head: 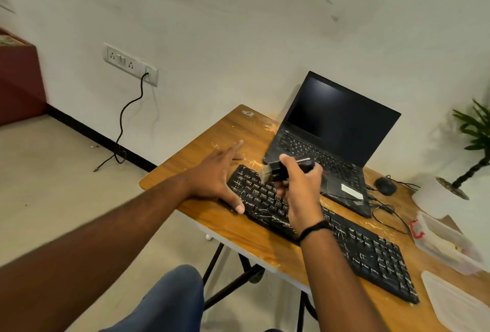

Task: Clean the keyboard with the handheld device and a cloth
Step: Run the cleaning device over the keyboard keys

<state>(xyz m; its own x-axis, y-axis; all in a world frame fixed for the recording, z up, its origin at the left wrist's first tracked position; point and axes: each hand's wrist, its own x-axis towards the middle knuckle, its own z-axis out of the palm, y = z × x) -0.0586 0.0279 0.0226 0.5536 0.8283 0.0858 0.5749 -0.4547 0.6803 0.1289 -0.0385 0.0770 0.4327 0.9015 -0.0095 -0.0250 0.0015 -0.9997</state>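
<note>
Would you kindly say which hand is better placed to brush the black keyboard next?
The right hand: it grips the black handheld device over the black keyboard. The left hand lies open.

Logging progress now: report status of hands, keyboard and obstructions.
Right hand grips handheld device, brush end over keyboard. Left hand open, fingers spread, steadying keyboard's left end. Keys carry pale debris. Laptop close behind; nothing blocking.

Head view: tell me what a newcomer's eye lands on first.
The right hand grips a dark handheld device with a brush tip over the black keyboard, mid-table. The left hand lies spread at the keyboard's left end. Behind them, an open laptop with a dark screen.
</note>
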